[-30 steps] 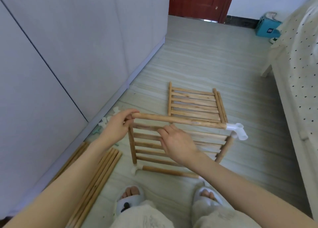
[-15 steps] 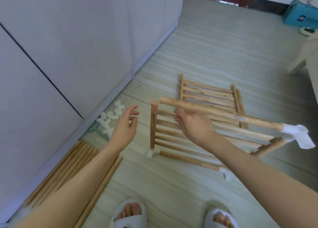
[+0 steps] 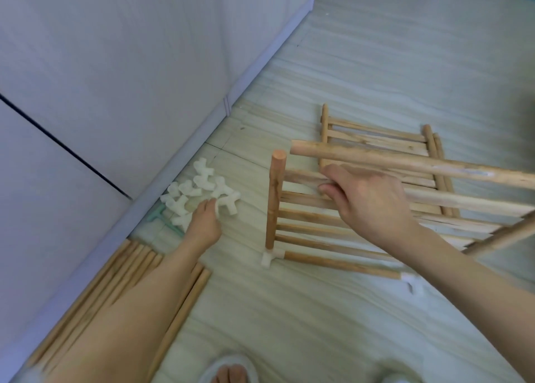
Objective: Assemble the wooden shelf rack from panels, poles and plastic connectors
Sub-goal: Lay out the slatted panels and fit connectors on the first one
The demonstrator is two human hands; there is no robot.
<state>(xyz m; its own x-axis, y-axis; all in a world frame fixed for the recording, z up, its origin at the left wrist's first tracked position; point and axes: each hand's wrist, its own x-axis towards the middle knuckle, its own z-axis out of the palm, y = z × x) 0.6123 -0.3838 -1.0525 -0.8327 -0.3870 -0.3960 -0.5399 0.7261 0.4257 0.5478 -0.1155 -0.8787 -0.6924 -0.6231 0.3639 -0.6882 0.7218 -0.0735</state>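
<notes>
The step in hand looks like fetching a connector for the bare corner of the half-built rack. The left hand point(image 3: 204, 223) reaches down into the pile of white plastic connectors point(image 3: 199, 191) by the wall's skirting, fingertips on 1 piece; whether it has pinched it yet I cannot tell. The right hand point(image 3: 367, 200) grasps an upper slat of the raised panel point(image 3: 312, 217), steadying the frame on the floor. The upright pole point(image 3: 273, 200), seated in a bottom connector point(image 3: 267, 258), has a bare top, and the horizontal pole point(image 3: 405, 162) ends just beside it, unjoined. Next calls for a corner piece fitted over both ends. Spare poles point(image 3: 121, 278) lie near left; a second panel point(image 3: 376, 139) lies flat beyond, clear of the reach.
</notes>
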